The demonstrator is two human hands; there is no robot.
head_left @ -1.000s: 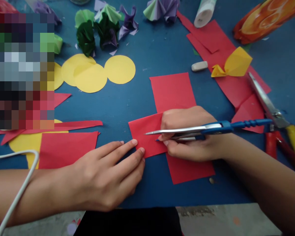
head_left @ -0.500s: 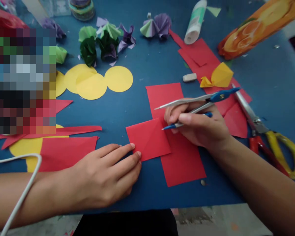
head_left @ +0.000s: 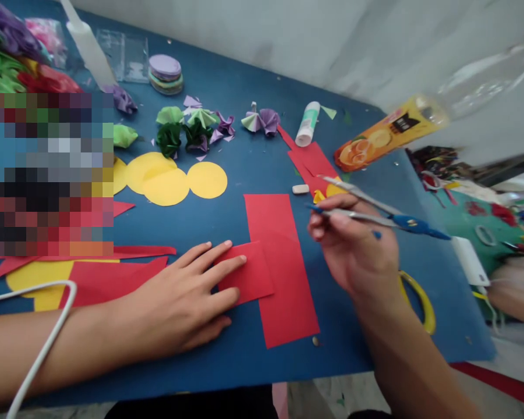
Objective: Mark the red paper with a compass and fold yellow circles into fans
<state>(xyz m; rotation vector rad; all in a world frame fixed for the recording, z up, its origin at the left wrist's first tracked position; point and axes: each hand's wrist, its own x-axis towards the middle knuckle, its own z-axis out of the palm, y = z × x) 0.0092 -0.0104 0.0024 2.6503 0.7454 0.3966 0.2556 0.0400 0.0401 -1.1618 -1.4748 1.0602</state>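
My left hand [head_left: 201, 291] lies flat with its fingers spread, and its fingertips press on a small red paper square [head_left: 255, 273]. That square overlaps a longer red paper strip [head_left: 283, 256] on the blue table. Above the table, to the right of the strip, my right hand [head_left: 358, 244] is closed around a drawing compass [head_left: 367, 218] with silver legs and a blue hinge. The compass legs are spread apart and point left, clear of the paper. Behind my right wrist shows the yellow handle of the scissors [head_left: 425, 305]; their blades are hidden.
Yellow paper circles [head_left: 207, 180] lie beyond my left hand, with folded green and purple paper flowers [head_left: 168, 138] behind them. A white eraser [head_left: 300, 189], a glue stick [head_left: 308, 123] and a large orange drink bottle [head_left: 388, 134] stand or lie further right. A white cable [head_left: 48, 343] crosses my left forearm.
My right hand has lifted the compass away from the red paper, to the right. My left hand has spread over the square. The view has tilted up and right, showing the wall.
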